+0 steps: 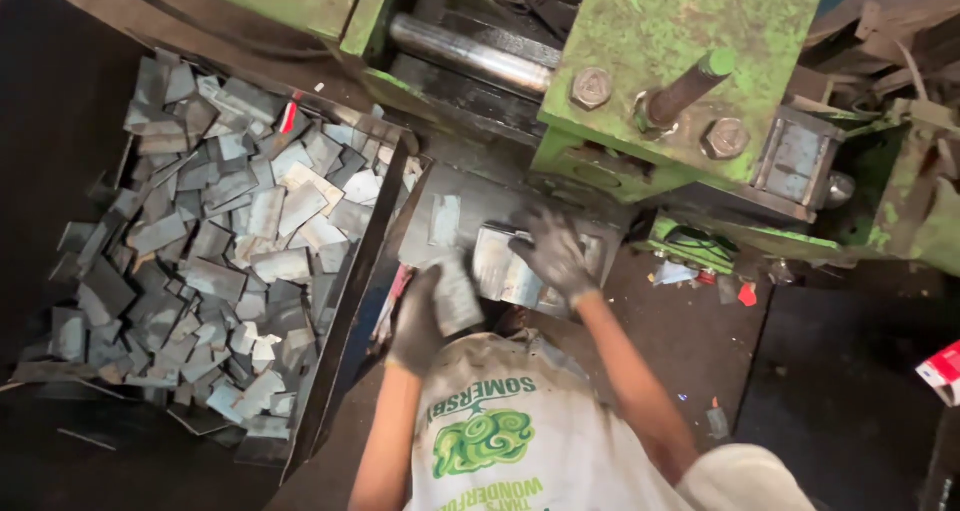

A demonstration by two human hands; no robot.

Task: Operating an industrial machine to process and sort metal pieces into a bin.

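My left hand (pixel 418 319), in a dark work glove, grips a small flat grey metal plate (pixel 456 293) just in front of my chest. Spread flat, my gloved right hand (pixel 551 251) presses on a small stack of similar grey plates (pixel 500 266). That stack lies on the dark steel bed (pixel 470 196) of a green machine. One more plate (pixel 445 219) lies alone on the bed, left of the stack.
A dark metal bin (pixel 345 301) on my left is heaped with several cut grey plates (pixel 220 241). The worn green machine body (pixel 665 41), with bolts and a protruding pin (pixel 690 86), stands beyond the bed. Scraps litter the dark floor (pixel 690 331) at right.
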